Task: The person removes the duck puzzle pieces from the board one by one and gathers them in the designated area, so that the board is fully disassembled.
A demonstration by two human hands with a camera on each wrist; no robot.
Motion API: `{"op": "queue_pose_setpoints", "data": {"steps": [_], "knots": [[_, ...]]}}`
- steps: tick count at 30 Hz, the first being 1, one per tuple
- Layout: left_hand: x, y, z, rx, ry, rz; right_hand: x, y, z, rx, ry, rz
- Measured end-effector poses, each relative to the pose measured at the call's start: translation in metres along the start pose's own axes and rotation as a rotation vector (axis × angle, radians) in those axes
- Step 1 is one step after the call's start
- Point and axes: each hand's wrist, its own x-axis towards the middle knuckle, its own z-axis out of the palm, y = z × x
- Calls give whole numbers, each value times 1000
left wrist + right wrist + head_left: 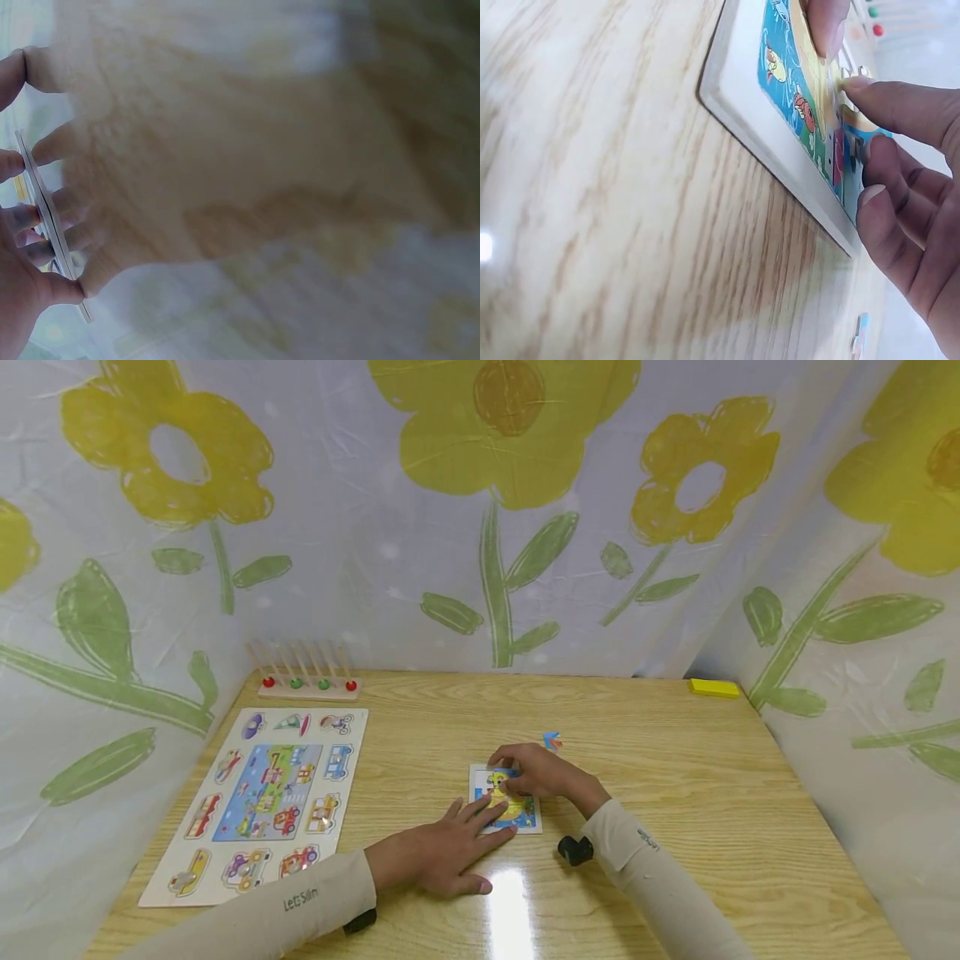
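A small jigsaw puzzle (531, 821) in a white-rimmed tray lies on the wooden table, its picture blue and yellow with little fish in the right wrist view. My left hand (452, 853) reaches over its near left part, fingers straight and spread, fingertips resting on it. Above the puzzle's far side, my right hand (542, 770) has its fingers bent and pinches a yellow-and-blue puzzle piece (860, 120) between thumb and fingers, right at the picture surface. A loose blue puzzle piece (552, 741) with some red lies just beyond the tray.
To the left lies a large vehicle peg puzzle board (339, 820). Behind it stands a wooden peg rack (309, 691) with red and green beads. A yellow block (714, 688) sits at the far right corner. Flowered fabric (352, 568) surrounds the table.
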Motion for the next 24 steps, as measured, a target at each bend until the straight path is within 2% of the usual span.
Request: {"op": "queue_pose_setpoints", "data": {"steps": [13, 24], "knots": [[1, 0, 0, 13, -4, -1, 1, 4, -1, 91, -15, 13], [0, 2, -2, 13, -17, -12, 0, 8, -1, 103, -16, -2]]}}
